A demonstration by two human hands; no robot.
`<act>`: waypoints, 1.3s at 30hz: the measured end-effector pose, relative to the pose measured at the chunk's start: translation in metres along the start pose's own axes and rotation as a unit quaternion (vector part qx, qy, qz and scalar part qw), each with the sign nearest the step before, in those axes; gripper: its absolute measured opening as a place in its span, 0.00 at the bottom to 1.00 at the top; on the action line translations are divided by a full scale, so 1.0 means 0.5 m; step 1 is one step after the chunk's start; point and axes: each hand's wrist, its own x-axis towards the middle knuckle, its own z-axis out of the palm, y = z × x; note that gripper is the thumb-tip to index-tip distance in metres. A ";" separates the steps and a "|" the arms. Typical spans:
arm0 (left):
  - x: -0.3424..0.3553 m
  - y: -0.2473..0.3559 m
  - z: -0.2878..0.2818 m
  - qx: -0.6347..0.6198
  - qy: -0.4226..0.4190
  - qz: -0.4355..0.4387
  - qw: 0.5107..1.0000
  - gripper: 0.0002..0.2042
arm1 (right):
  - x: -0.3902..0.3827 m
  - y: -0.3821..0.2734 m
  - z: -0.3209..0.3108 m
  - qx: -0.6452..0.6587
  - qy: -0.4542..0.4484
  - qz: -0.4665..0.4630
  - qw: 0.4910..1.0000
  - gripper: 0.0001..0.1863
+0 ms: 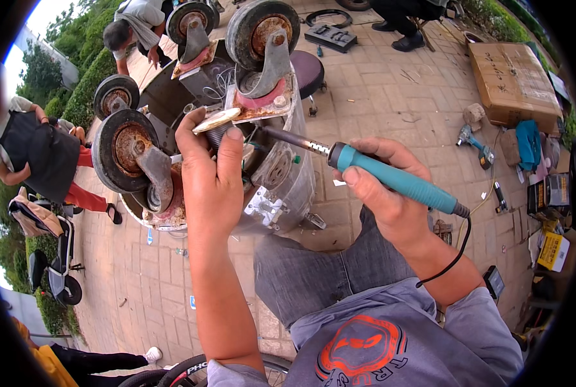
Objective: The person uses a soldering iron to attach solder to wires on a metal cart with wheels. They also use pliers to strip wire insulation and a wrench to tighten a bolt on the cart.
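My left hand [209, 177] is closed around a small spool of solder wire [217, 120], with a cream-coloured flange and dark grey windings. My thumb presses its side. In my right hand [391, 209] is a soldering iron [397, 177] with a teal handle and black cord. Its dark metal tip points left, close to the spool; whether they touch I cannot tell. Behind both hands stands an upturned metal machine [281, 171], open on top, with loose wires inside. Rusty caster wheels [262, 35] are bolted to its plates, and another caster wheel [125, 149] sits beside my left hand.
A round dark stool [307, 72] stands behind the machine. To the right lie a cordless drill [476, 145], a large cardboard box [515, 84] and a yellow box [552, 251]. A person bends at the far left [139, 26]; another stands left [39, 151], near a scooter [52, 258].
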 end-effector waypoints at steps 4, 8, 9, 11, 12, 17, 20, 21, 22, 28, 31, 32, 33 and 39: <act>-0.004 -0.006 0.002 0.003 0.017 0.010 1.000 0.23 | -0.004 -0.006 -0.003 -0.006 0.001 0.006 1.000 0.17; -0.002 -0.005 -0.004 -0.004 0.021 0.003 1.000 0.22 | -0.003 -0.005 0.001 -0.003 -0.001 0.006 1.000 0.17; -0.001 -0.005 -0.003 -0.006 0.023 0.007 1.000 0.22 | -0.002 -0.005 0.001 -0.004 0.001 0.003 1.000 0.17; 0.000 -0.007 0.000 -0.009 0.026 0.012 1.000 0.22 | -0.001 -0.005 0.000 -0.004 0.005 0.000 1.000 0.16; -0.001 -0.007 0.000 -0.013 0.026 0.014 0.999 0.22 | -0.001 -0.005 0.000 -0.008 0.003 -0.003 1.000 0.16; -0.001 -0.005 -0.002 -0.005 0.023 0.006 1.000 0.22 | -0.001 -0.005 0.001 -0.004 0.006 0.004 1.000 0.16; -0.003 -0.004 -0.001 -0.009 0.024 0.002 1.000 0.22 | -0.002 -0.004 0.001 0.001 0.008 -0.003 1.000 0.16; -0.003 -0.004 -0.001 -0.011 0.024 0.005 1.000 0.22 | -0.002 -0.003 0.001 -0.005 0.004 -0.005 1.000 0.16; -0.002 -0.005 0.000 -0.013 0.024 0.008 1.000 0.22 | -0.002 -0.003 0.000 -0.011 0.000 -0.006 1.000 0.16; -0.003 -0.003 -0.001 -0.006 0.023 0.006 1.000 0.21 | -0.001 0.000 0.002 -0.006 0.004 -0.011 1.000 0.16; -0.003 -0.001 0.000 -0.005 0.025 0.010 1.000 0.21 | -0.001 -0.001 0.001 -0.013 0.000 -0.010 1.000 0.16; -0.002 -0.001 0.000 -0.002 0.027 0.006 1.000 0.21 | -0.002 -0.002 0.001 -0.014 -0.002 -0.007 1.000 0.16; -0.002 0.000 -0.001 -0.001 0.027 0.009 1.000 0.22 | -0.002 -0.002 0.001 -0.015 -0.001 -0.010 1.000 0.16; -0.001 -0.004 -0.005 0.012 0.039 0.013 0.999 0.23 | 0.000 -0.005 0.002 -0.023 -0.002 -0.006 1.000 0.16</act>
